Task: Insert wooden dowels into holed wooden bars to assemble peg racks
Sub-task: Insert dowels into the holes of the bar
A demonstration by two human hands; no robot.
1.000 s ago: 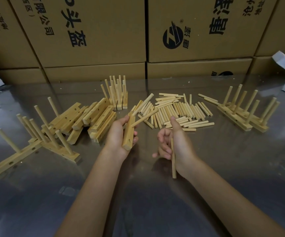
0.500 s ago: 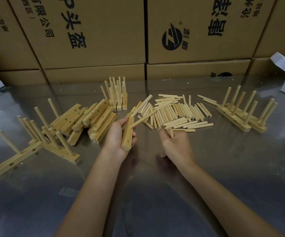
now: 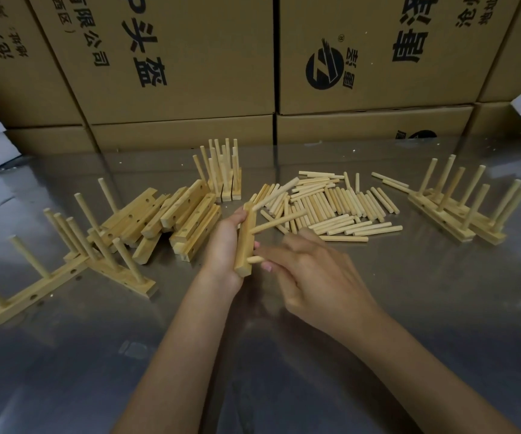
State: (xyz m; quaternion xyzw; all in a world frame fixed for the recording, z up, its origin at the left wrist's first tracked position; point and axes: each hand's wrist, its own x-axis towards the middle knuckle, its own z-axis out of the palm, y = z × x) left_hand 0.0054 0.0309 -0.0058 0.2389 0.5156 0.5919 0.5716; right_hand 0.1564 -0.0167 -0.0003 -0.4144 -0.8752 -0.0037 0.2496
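Observation:
My left hand (image 3: 221, 249) grips a holed wooden bar (image 3: 245, 242) upright above the metal table. Two dowels stick out of the bar to the right, the lower of them (image 3: 276, 222) near its middle. My right hand (image 3: 312, 274) holds a third dowel (image 3: 255, 260) with its tip at the bar's lowest hole; most of that dowel is hidden under the fingers. A heap of loose dowels (image 3: 331, 205) lies just beyond the hands.
Bare holed bars (image 3: 171, 217) are piled left of my hands. Finished peg racks stand at the left (image 3: 74, 264), behind the bars (image 3: 224, 173) and at the right (image 3: 459, 211). Cardboard boxes (image 3: 190, 57) wall off the table's far side.
My right hand reached to the dowel heap, then came back to the bar with a dowel, whose tip now meets the lowest hole. The left hand kept the bar still.

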